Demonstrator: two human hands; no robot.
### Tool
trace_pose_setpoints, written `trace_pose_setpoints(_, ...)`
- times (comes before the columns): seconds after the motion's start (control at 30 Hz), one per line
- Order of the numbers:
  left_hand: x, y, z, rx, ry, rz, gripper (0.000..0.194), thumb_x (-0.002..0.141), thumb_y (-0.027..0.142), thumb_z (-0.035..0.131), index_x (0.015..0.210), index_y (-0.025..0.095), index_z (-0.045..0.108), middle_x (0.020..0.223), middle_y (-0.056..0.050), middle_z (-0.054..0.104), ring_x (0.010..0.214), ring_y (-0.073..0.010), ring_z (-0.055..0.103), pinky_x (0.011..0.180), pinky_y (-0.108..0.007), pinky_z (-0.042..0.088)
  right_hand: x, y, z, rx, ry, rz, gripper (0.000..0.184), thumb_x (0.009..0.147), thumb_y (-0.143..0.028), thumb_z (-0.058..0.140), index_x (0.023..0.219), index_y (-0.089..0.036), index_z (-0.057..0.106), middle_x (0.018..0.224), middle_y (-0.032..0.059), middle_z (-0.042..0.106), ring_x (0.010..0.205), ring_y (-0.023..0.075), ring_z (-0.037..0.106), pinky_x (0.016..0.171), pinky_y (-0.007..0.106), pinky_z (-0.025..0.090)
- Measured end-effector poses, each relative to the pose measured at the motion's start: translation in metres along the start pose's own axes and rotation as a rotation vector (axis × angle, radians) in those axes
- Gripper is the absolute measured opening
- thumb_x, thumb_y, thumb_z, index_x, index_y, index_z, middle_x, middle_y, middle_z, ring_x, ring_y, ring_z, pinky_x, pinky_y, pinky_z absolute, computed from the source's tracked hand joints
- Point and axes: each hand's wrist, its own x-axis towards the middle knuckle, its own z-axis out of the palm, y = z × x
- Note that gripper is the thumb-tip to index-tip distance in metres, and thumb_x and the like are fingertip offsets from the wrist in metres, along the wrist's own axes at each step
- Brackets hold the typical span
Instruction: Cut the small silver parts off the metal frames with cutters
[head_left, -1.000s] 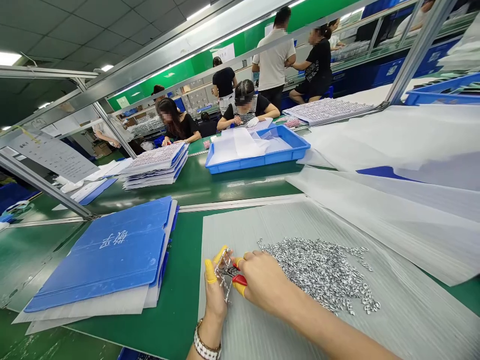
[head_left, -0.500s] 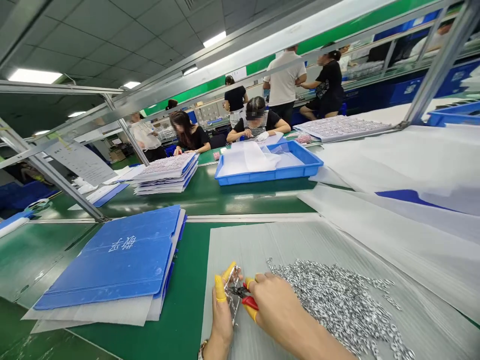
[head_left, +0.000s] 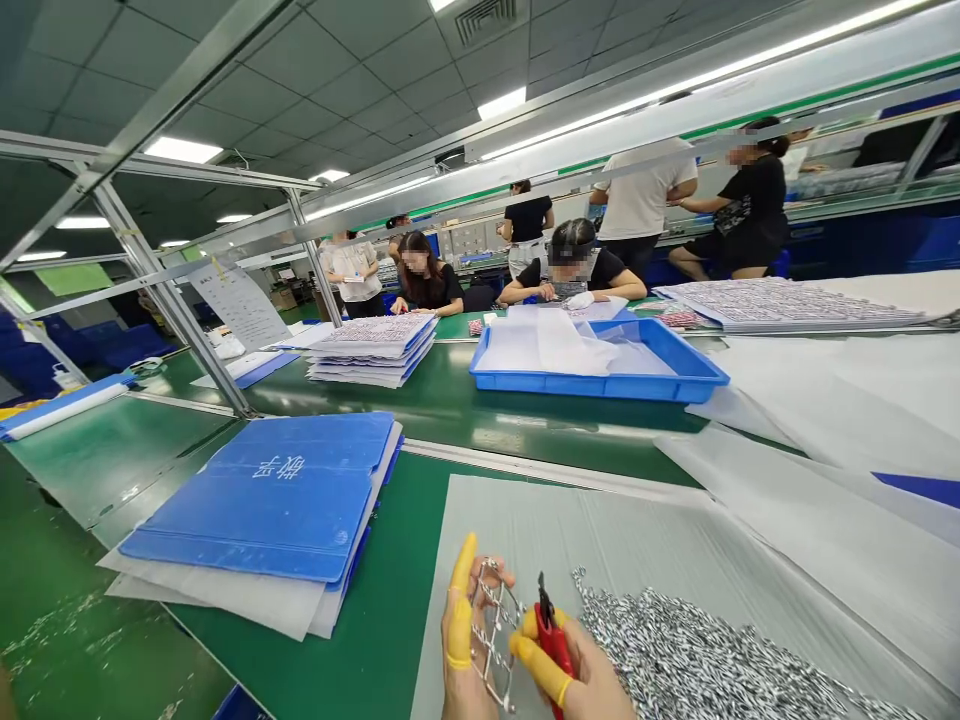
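My left hand [head_left: 460, 650], with yellow finger cots on it, holds up a small silvery metal lattice piece [head_left: 491, 628]. In my right hand [head_left: 592, 675] is a pair of red-handled pliers [head_left: 555, 640], dark jaws pointing up, apart from the lattice. Yellow cots also cover fingertips of this hand, which are close to the lattice's right edge. To the right lies a heap of small shiny metal links [head_left: 697, 645] on a pale foam sheet [head_left: 540, 510]; the heap is partly behind my right hand.
A stack of blue folders [head_left: 255, 500] with white sheets lies to the left. Behind the bench divider stand a blue tray [head_left: 600, 385] and a stack of loaded sheets [head_left: 371, 350]. White foam sheets [head_left: 817, 500] cover the right side. Co-workers [head_left: 574, 270] sit across the bench.
The pliers have come away from the lattice and now point upward in my right hand. The lattice is still in my left hand. The view has swung to the left.
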Motion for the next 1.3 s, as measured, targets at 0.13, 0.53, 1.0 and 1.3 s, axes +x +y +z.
trace_pose_setpoints(0.13, -0.01, 0.028, 0.008, -0.023, -0.057, -0.112, 0.063, 0.08, 0.065, 0.046, 0.11, 0.014, 0.068, 0.106, -0.016, 0.067, 0.091, -0.0287, 0.064, 0.084, -0.04, 0.046, -0.007, -0.01, -0.013, -0.5, -0.067, -0.226, 0.022, 0.077, -0.041, 0.055, 0.085, -0.021, 0.059, 0.072, 0.0024, 0.065, 0.066, 0.0187, 0.058, 0.064, 0.029, 0.044)
trace_pose_setpoints(0.53, -0.005, 0.034, -0.003, -0.03, -0.043, -0.172, 0.062, 0.084, 0.062, 0.042, 0.108, 0.011, 0.067, 0.109, -0.018, 0.067, 0.093, -0.0284, 0.064, 0.081, -0.039, 0.049, -0.013, -0.069, -0.009, -1.405, -0.259, -0.349, 0.019, 0.08, -0.025, 0.055, 0.093, -0.018, 0.066, 0.083, 0.0086, 0.067, 0.079, 0.0241, 0.061, 0.07, 0.033, 0.042)
trace_pose_setpoints(1.0, -0.002, 0.032, 0.006, 0.049, 0.014, -0.124, 0.07, 0.08, 0.07, 0.039, 0.104, 0.011, 0.069, 0.105, -0.017, 0.068, 0.091, -0.0277, 0.065, 0.085, -0.04, 0.047, -0.011, -0.068, -0.003, -1.426, -0.326, -0.298, 0.023, 0.082, -0.029, 0.055, 0.098, -0.014, 0.065, 0.09, 0.0132, 0.067, 0.087, 0.031, 0.061, 0.074, 0.041, 0.041)
trace_pose_setpoints(1.3, -0.005, 0.028, 0.006, 0.102, -0.014, -0.065, 0.068, 0.08, 0.071, 0.039, 0.103, 0.015, 0.07, 0.106, -0.015, 0.068, 0.094, -0.026, 0.064, 0.083, -0.037, 0.048, -0.008, -0.067, -0.003, -1.436, -0.32, -0.297, 0.022, 0.082, -0.03, 0.057, 0.093, -0.014, 0.065, 0.088, 0.0132, 0.067, 0.085, 0.0296, 0.062, 0.072, 0.039, 0.042)
